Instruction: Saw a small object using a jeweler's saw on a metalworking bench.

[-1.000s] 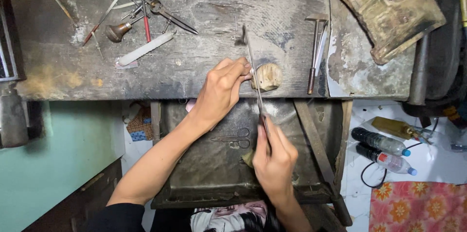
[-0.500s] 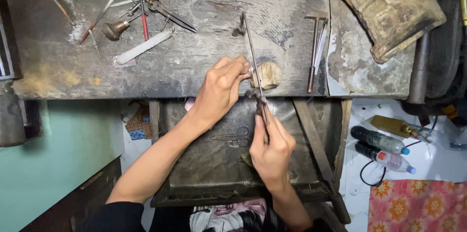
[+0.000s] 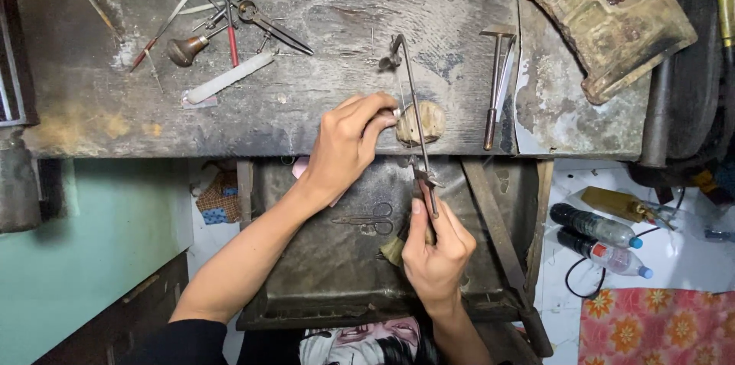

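My right hand [image 3: 435, 246] grips the handle of a thin metal jeweller's saw [image 3: 409, 101] whose frame reaches up over the worn workbench [image 3: 321, 43]. My left hand [image 3: 348, 143] pinches a tiny workpiece against the small wooden bench peg [image 3: 423, 122] at the bench's front edge, right beside the saw blade. The piece itself is too small to make out.
Files, pliers, a wooden-handled graver and scissors [image 3: 222, 21] lie at the bench's back left. A small hammer [image 3: 496, 82] lies right of the peg. A dark metal tray [image 3: 329, 258] holding scissors [image 3: 367, 219] sits under the bench. Two bottles [image 3: 601, 239] lie on the floor at right.
The saw has slid forward and back slightly; my right hand moved down a little along the handle line. My left hand stays at the peg.
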